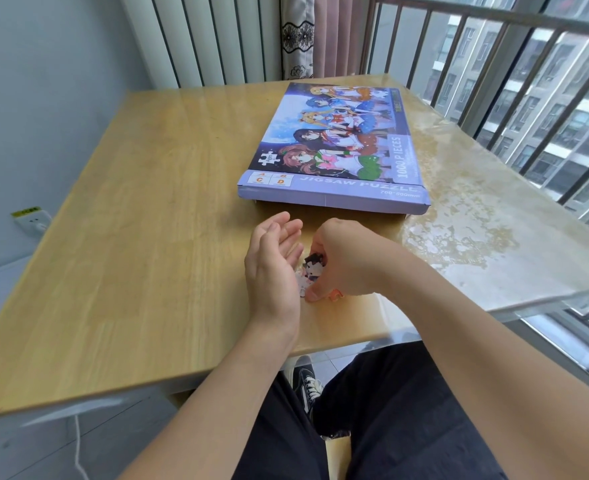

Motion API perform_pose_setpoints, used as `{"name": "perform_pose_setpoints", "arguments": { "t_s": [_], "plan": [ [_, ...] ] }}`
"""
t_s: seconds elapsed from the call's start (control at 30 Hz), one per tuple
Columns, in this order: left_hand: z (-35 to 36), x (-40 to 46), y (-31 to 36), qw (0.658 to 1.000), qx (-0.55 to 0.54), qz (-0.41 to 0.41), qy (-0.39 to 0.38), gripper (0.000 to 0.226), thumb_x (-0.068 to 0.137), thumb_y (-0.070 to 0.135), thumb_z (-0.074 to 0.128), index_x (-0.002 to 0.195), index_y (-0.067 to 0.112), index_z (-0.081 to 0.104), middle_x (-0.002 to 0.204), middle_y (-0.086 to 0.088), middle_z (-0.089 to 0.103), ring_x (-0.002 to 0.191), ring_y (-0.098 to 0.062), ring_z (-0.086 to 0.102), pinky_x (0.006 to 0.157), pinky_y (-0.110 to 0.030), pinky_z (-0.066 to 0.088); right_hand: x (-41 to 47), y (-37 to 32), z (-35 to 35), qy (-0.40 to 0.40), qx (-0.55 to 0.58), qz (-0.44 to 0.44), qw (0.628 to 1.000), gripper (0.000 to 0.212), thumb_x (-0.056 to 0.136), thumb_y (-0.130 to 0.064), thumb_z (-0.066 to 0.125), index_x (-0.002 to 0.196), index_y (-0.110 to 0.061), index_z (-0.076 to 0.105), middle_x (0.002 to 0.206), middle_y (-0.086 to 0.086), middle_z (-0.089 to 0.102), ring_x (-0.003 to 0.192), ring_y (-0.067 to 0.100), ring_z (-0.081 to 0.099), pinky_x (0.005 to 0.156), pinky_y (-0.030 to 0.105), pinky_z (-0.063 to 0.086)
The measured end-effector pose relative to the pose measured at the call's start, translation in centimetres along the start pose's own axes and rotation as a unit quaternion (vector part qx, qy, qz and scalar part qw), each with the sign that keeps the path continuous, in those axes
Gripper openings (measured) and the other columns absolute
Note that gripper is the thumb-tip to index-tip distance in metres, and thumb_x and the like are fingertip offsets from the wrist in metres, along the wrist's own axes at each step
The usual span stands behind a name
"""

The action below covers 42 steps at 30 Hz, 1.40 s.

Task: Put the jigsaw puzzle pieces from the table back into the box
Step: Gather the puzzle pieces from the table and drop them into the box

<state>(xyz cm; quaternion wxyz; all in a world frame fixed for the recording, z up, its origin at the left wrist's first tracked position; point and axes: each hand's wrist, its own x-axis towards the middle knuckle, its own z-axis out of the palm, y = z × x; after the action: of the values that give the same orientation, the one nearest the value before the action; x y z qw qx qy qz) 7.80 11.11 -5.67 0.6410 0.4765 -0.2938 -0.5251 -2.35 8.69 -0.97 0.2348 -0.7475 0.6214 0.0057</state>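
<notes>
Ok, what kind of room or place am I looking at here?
Most likely a room in a high-rise flat, at a window. A wooden table stands beside a metal window railing, apartment blocks show outside, and a curtain hangs in the corner.

Small dark-and-white cardboard jigsaw pieces (pixel 312 270) bunched near the tabletop's front edge; flat lavender cartoon-printed puzzle box (pixel 334 147) lies closed behind them
</notes>
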Motion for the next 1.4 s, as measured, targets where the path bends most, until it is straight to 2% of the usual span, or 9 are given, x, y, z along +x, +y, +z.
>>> {"name": "perform_pose_setpoints", "arguments": {
  "t_s": [0.2,0.4,0.57,0.7,0.87,1.03,1.23,1.33,1.4],
  "plan": [
    [0.2,0.1,0.0,1.0,0.0,0.012,0.007,0.029,0.106,0.018,0.037,0.107,0.017,0.066,0.111,-0.007,0.072,0.108,-0.013,0.069,0.102,-0.033,0.051,0.1,-0.3,-0.1,-0.011,0.004,0.0,1.0,0.047,0.068,-0.027,0.092,0.106,-0.01,0.07,0.097,0.003,0.071,0.064,0.009,0.059,0.047,0.018,0.042],
    [0.5,0.0,0.0,0.999,-0.012,0.016,0.027,0.03,0.106,0.017,0.037,0.105,0.016,0.066,0.109,-0.009,0.072,0.107,-0.015,0.069,0.103,-0.036,0.051,0.6,-1.1,-0.4,-0.03,-0.05,-0.003,0.998,0.063,0.069,-0.035,0.091,0.121,-0.011,0.068,0.108,0.003,0.069,0.084,0.018,0.061,0.073,0.027,0.05],
    [0.4,-0.1,0.0,0.999,-0.021,0.016,0.027,0.029,0.106,0.017,0.037,0.104,0.016,0.066,0.107,-0.009,0.072,0.107,-0.015,0.069,0.103,-0.037,0.051,0.8,-1.7,-1.0,-0.068,-0.083,-0.015,0.994,0.06,0.075,-0.038,0.087,0.125,-0.011,0.068,0.11,0.004,0.068,0.09,0.02,0.059,0.074,0.027,0.044],
    [0.4,0.0,-0.1,0.999,-0.031,0.01,0.031,0.029,0.105,0.016,0.038,0.103,0.015,0.067,0.106,-0.009,0.072,0.107,-0.016,0.069,0.104,-0.039,0.051,0.7,-1.6,-1.0,-0.056,-0.081,-0.025,0.995,0.053,0.072,-0.037,0.089,0.115,-0.01,0.073,0.097,0.003,0.064,0.084,0.021,0.057,0.07,0.026,0.042],
    [0.3,0.3,-0.1,0.998,-0.042,0.007,0.041,0.029,0.105,0.018,0.038,0.103,0.015,0.067,0.105,-0.008,0.073,0.106,-0.016,0.07,0.101,-0.037,0.052,0.6,-1.1,-0.8,-0.035,-0.032,-0.027,0.999,0.047,0.067,-0.032,0.092,0.107,-0.015,0.073,0.102,0.001,0.068,0.088,0.02,0.062,0.069,0.027,0.046],
    [0.6,1.1,0.0,0.997,-0.066,-0.008,0.046,0.027,0.104,0.018,0.039,0.104,0.012,0.066,0.105,-0.011,0.073,0.106,-0.02,0.07,0.094,-0.032,0.053,0.3,-0.6,-1.1,-0.03,0.011,-0.03,0.999,0.046,0.068,-0.026,0.092,0.11,-0.02,0.071,0.098,-0.003,0.063,0.083,0.016,0.058,0.053,0.02,0.041],
    [1.0,1.4,0.2,0.995,-0.09,-0.018,0.047,0.026,0.104,0.02,0.041,0.105,0.012,0.067,0.104,-0.01,0.073,0.106,-0.02,0.071,0.089,-0.031,0.054,1.1,0.0,-1.2,-0.037,0.045,-0.027,0.998,0.04,0.071,-0.027,0.089,0.108,-0.021,0.075,0.09,-0.003,0.068,0.067,0.011,0.055,0.054,0.023,0.042],
    [0.8,1.7,0.6,0.994,-0.102,-0.016,0.037,0.024,0.103,0.019,0.044,0.105,0.012,0.066,0.103,-0.009,0.073,0.107,-0.021,0.07,0.091,-0.032,0.054,1.3,0.9,-1.4,-0.037,0.102,-0.019,0.994,0.035,0.07,-0.024,0.091,0.102,-0.019,0.077,0.093,0.007,0.074,0.069,0.015,0.06,0.064,0.027,0.054],
    [0.3,2.2,1.4,0.996,-0.087,0.033,0.017,0.018,0.101,0.012,0.047,0.103,0.012,0.066,0.102,-0.007,0.071,0.105,-0.019,0.069,0.09,-0.032,0.054,1.3,1.8,-1.5,-0.026,0.183,-0.006,0.983,0.029,0.068,-0.016,0.092,0.094,-0.016,0.079,0.088,0.012,0.075,0.065,0.014,0.062,0.071,0.031,0.062]
  ]
}}
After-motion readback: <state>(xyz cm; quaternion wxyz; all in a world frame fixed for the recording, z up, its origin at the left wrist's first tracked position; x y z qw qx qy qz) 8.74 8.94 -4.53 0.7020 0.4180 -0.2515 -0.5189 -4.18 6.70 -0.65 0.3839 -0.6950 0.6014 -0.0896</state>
